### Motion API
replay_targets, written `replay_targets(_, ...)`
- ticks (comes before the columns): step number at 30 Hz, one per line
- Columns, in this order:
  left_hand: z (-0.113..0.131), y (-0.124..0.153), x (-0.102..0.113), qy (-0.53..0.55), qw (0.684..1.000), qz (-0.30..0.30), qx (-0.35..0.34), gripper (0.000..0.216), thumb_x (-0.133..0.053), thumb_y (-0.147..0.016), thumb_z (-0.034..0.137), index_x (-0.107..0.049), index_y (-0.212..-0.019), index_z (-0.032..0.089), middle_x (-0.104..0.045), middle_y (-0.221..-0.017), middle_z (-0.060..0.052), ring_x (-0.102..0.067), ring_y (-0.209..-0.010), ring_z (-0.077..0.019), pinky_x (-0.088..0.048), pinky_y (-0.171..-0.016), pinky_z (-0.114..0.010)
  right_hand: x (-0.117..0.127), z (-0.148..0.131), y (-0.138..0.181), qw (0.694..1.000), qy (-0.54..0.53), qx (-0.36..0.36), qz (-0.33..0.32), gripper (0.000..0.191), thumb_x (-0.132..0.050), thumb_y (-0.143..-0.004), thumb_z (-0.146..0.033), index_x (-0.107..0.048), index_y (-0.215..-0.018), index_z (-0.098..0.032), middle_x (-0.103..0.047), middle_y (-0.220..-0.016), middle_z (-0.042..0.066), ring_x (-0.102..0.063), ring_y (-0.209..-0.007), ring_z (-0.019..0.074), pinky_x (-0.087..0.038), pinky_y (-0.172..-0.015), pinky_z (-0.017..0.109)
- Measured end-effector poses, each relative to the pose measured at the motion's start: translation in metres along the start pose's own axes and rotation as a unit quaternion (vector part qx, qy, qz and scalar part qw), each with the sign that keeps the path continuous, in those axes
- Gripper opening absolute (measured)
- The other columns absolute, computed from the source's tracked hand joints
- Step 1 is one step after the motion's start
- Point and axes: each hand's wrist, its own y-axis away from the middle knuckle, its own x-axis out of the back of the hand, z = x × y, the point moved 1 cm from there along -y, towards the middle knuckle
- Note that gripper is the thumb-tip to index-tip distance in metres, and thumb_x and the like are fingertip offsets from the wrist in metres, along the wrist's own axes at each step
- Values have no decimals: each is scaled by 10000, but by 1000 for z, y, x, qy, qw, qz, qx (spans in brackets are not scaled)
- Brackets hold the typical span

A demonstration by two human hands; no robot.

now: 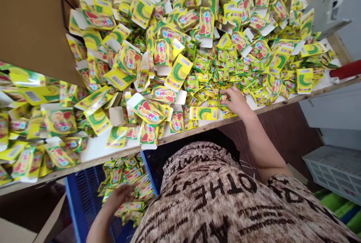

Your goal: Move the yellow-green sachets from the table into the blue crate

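My right hand (pixel 235 102) rests on the heap of small yellow-green sachets (pixel 225 73) near the table's front edge, fingers curled down into them; what they grip is hidden. My left hand (pixel 118 197) is low, over the blue crate (pixel 76 198) under the table, blurred, touching the filled packets (pixel 129 183) lying in it. A flat yellow carton (pixel 203 113) lies just left of my right hand. Several open cartons (pixel 146 109) are scattered across the table's middle.
The white table (pixel 96 149) is covered with yellow cartons and sachets. A brown cardboard sheet (pixel 31 21) leans at the back left. A red-handled thing (pixel 345 70) lies at the right edge. A white plastic crate (pixel 335 169) stands on the floor at right.
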Motion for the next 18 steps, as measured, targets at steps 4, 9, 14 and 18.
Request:
replay_targets(4,99,-23,-12,119,965,-9,-233,433,-576,-871,591,-743,-977,205,-753,-981,-94,-709,-911,-238,-575,-874,-378,-5,-3,4,991,126,41,16,269,-636,-856,-288,-642,-1085,-146,-614,-1060,175,-522,-1098,371,-458,-947,559)
replay_targets(9,244,-68,-37,-59,860,255,-438,521,-615,-895,228,-522,-1406,188,-535,-1413,-192,-554,-1227,-309,-470,-1031,-477,-10,-7,4,992,121,24,30,309,-615,-875,-377,-606,-1066,-135,-620,-1024,207,-483,-1112,406,-421,-957,630)
replay_targets(14,298,-96,-53,-261,806,245,-471,420,-494,-888,68,-575,-1288,168,-604,-1215,-181,-513,-1150,-330,-443,-952,-473,-5,-9,19,993,105,33,47,181,-599,-850,-297,-604,-970,-162,-622,-976,171,-537,-1037,363,-461,-926,563)
replay_targets(18,299,-106,-53,-224,784,252,-521,370,-472,-917,99,-577,-1256,206,-574,-1244,-158,-523,-1153,-307,-443,-977,-448,-7,-12,39,992,-25,-33,117,235,-589,-864,-321,-541,-1061,-202,-657,-957,113,-611,-916,302,-504,-860,472)
